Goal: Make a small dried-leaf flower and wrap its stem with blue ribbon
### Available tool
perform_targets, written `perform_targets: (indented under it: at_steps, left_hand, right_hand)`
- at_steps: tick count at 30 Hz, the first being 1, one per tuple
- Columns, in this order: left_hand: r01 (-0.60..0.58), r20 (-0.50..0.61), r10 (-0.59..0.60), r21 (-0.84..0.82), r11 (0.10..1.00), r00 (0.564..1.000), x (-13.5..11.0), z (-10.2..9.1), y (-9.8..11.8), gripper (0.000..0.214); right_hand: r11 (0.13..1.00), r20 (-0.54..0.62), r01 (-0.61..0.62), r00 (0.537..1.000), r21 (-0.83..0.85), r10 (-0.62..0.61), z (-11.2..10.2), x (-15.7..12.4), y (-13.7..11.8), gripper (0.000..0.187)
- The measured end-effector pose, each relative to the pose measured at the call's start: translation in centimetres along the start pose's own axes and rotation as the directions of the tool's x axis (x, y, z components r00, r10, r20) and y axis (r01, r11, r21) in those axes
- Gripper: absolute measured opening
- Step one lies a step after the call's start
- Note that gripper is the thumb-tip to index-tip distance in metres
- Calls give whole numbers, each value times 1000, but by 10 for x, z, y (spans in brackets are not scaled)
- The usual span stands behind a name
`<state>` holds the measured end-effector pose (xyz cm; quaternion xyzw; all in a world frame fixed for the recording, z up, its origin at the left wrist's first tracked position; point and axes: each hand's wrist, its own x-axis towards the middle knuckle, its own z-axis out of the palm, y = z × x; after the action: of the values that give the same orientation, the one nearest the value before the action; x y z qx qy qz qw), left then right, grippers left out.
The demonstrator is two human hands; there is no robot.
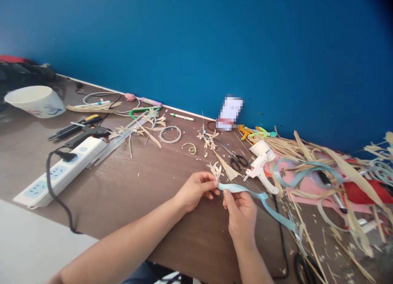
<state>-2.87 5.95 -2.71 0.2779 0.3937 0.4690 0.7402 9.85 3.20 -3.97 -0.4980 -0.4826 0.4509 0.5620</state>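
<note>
My left hand (199, 190) pinches a small pale husk flower (215, 170) near its base, its petals pointing up above my fingers. A light blue ribbon (236, 188) begins at the flower's base and runs to the right. The thumb and fingers of my right hand (242, 212) are closed on the ribbon a short way along. Past that hand, the ribbon trails down to the right toward black-handled scissors (302, 267) at the near edge. Just beyond my right hand lies a white glue gun (260, 171).
A white power strip (59, 173) with a black plug lies left, near a black glue gun (89, 132) and a white bucket (35, 101). Dry husk strips (310, 153) heap up on the right. More scissors (236, 157) and finished flowers (208, 138) lie toward the blue wall (184, 42).
</note>
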Motion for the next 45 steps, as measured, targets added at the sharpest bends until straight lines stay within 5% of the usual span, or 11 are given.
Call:
perform_targets:
  at_steps: [8, 23, 29, 36, 45]
  left_hand:
    - [-81, -99, 88, 73, 994, 991, -2, 5, -2, 20]
    - [-59, -51, 58, -16, 998, 997, 1, 2, -3, 19]
    - [-48, -32, 48, 7, 999, 998, 0, 0, -1, 20]
    - [-72, 112, 57, 138, 988, 992, -7, 4, 0, 23]
    - [-38, 18, 36, 115, 993, 999, -3, 5, -6, 23]
  right_hand:
    - [997, 4, 26, 1000, -75, -26, 1, -1, -1, 10]
    - [999, 66, 37, 997, 32, -39, 2, -3, 1, 6]
    - [992, 59, -13, 998, 124, 5, 0, -3, 4, 9]
    - [966, 91, -215, 975, 144, 204, 4, 1, 5, 21]
    - [996, 74, -91, 993, -19, 93, 3, 1, 2, 16]
